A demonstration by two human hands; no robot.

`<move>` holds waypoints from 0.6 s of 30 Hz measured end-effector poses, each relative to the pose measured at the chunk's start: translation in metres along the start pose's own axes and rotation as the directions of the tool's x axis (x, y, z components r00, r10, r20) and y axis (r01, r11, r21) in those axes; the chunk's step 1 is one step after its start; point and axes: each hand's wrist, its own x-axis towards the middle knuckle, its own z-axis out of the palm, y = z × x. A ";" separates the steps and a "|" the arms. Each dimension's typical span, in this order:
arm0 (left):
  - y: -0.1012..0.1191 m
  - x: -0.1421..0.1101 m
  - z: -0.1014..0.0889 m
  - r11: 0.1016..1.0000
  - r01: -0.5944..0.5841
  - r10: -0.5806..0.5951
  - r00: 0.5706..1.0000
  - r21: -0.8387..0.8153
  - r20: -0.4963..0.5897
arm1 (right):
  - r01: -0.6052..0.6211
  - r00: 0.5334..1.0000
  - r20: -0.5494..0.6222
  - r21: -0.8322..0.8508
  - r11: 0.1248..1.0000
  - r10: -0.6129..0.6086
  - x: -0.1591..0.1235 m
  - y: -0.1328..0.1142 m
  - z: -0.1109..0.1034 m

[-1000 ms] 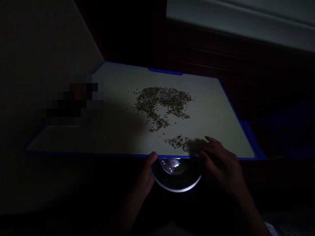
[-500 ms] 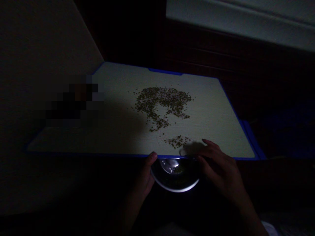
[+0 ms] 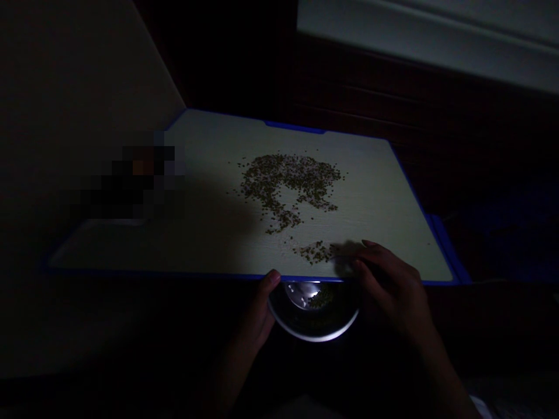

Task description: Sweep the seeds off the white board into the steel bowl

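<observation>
My left hand grips the left side of a shiny metal bowl, its thumb up by the front edge of a pale, blue-rimmed tabletop. The bowl sits just under that edge, partly hidden by it, with some small green beans inside. Over the tabletop's front edge, my right hand has its fingers stretched toward a small patch of beans. The fingers are apart, and their tips lie in dark shadow at the patch's right side. Farther back spreads a larger heap of beans.
A blurred-out dark patch covers the tabletop's left end. A pale wall or panel rises at the left, and a light ledge crosses the upper right. Something blue lies in the dark at the right.
My right hand has moved from the bowl's rim up onto the tabletop, its fingers now beside the small bean patch. My left hand and the bowl stay nearly in place.
</observation>
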 end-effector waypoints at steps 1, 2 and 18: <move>0.000 0.000 0.000 1.000 0.001 -0.001 1.000 0.002 0.002 | 0.003 1.000 0.010 0.002 1.000 -0.003 0.001 0.000 0.000; 0.000 0.001 -0.001 1.000 -0.003 0.003 1.000 0.005 -0.001 | 0.009 1.000 0.020 0.007 1.000 -0.009 0.002 0.000 0.000; -0.002 -0.001 -0.003 1.000 0.007 -0.007 0.999 0.004 -0.051 | 0.091 0.990 0.101 0.121 0.988 -0.103 -0.002 -0.008 0.002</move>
